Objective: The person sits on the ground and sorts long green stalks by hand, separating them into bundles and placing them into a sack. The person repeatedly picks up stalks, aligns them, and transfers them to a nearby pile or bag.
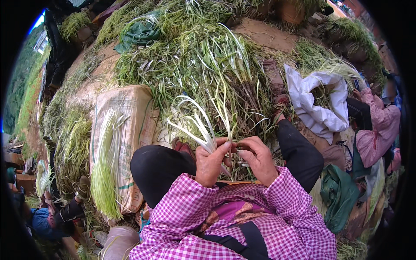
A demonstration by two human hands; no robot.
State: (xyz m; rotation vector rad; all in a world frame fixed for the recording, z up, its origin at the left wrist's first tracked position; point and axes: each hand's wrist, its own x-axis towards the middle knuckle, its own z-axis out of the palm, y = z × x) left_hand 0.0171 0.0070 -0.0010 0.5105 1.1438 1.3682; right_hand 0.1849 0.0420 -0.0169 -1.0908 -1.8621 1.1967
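Sack [138,125] bears faint print [135,195]; left hand [210,164] grips white stalks [202,126], right hand [259,160] pinches one.

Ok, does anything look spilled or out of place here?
The heap of stalks beyond the left hand looks messy: tangled, with brown, withered-looking patches. The pale bundle on the sack lies neater.

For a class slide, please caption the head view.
Left hand holding white stalks, right hand close beside, before heaped green plants.

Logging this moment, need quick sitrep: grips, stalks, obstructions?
Left grip closed on white stalks. Right grip close beside, contact unclear. White stalks fan forward and left. Leafy heap just beyond; nothing seen blocking either grip.
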